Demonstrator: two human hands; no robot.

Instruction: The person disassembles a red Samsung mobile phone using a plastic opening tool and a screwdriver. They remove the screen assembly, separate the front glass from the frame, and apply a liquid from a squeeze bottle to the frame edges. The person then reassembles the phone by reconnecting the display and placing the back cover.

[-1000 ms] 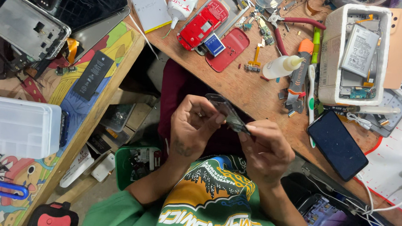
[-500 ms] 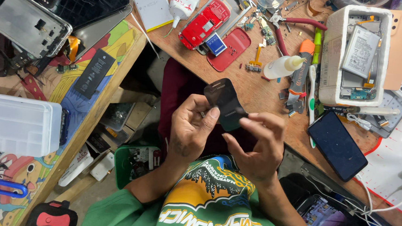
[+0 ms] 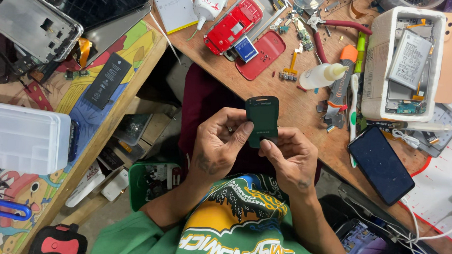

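Surroundings: cluttered wooden worktop (image 3: 295, 110), strewn with a red phone body (image 3: 233, 26), a red back cover (image 3: 260, 55), a small glue bottle (image 3: 320, 75) and a black smartphone (image 3: 381, 165).
Held thing: a small dark phone cover (image 3: 262, 121), kept above the lap, just short of the worktop edge.
Long axis: set pointing away from the body, upper end free.
Left hand (image 3: 217, 145): fingers clamped on the cover's left edge.
Right hand (image 3: 292, 160): fingers pinched at its lower end; both hands equally near.

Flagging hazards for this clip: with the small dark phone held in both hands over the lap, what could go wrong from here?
The dark phone is pinched only by fingertips of the left hand and right hand, off the table edge; a slip might drop it. An elbow swing might also knock the black phone at that edge.
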